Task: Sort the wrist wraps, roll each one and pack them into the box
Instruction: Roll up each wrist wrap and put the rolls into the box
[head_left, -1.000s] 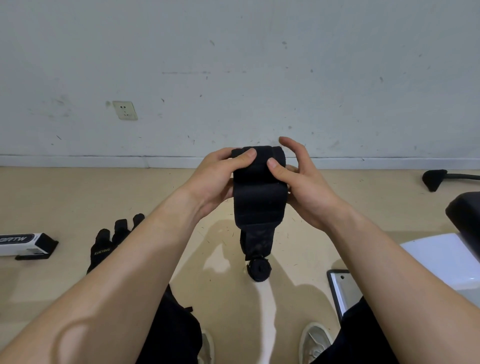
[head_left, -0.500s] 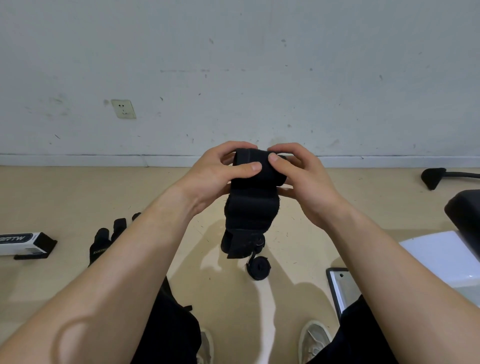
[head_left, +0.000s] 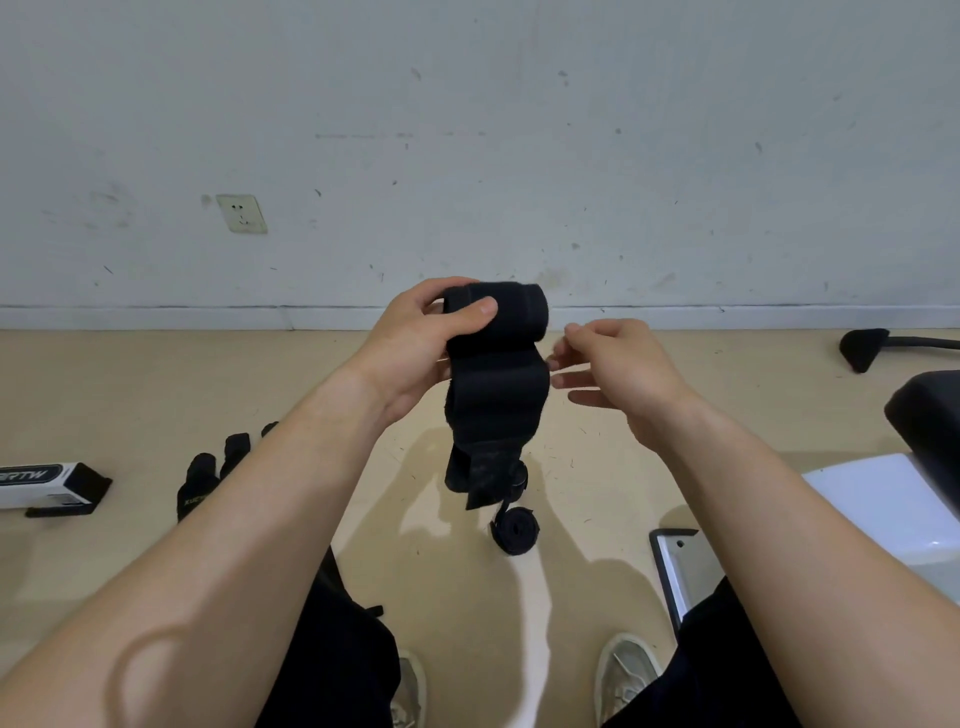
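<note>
A black wrist wrap (head_left: 496, 379) hangs in the air in front of me, its top part rolled into a thick coil and its loose tail drooping toward the floor. My left hand (head_left: 421, 343) grips the rolled top, thumb across the front. Just right of the wrap is my right hand (head_left: 618, 364), its fingers loosely bent, holding nothing. A small rolled black strap (head_left: 514, 530) lies on the floor below the tail; whether it is joined to the wrap I cannot tell. The black-and-white box (head_left: 49, 488) lies on the floor at far left.
Black gloves (head_left: 208, 473) lie on the floor left of my knee. A white panel (head_left: 893, 509) and a black padded seat (head_left: 930, 415) stand at right, a black foot (head_left: 865, 348) beyond. My shoes (head_left: 623, 675) are at the bottom. A wall runs behind.
My right hand has let go of the roll and moved off to the right. The roll has grown thicker and the hanging tail is shorter than a second ago.
</note>
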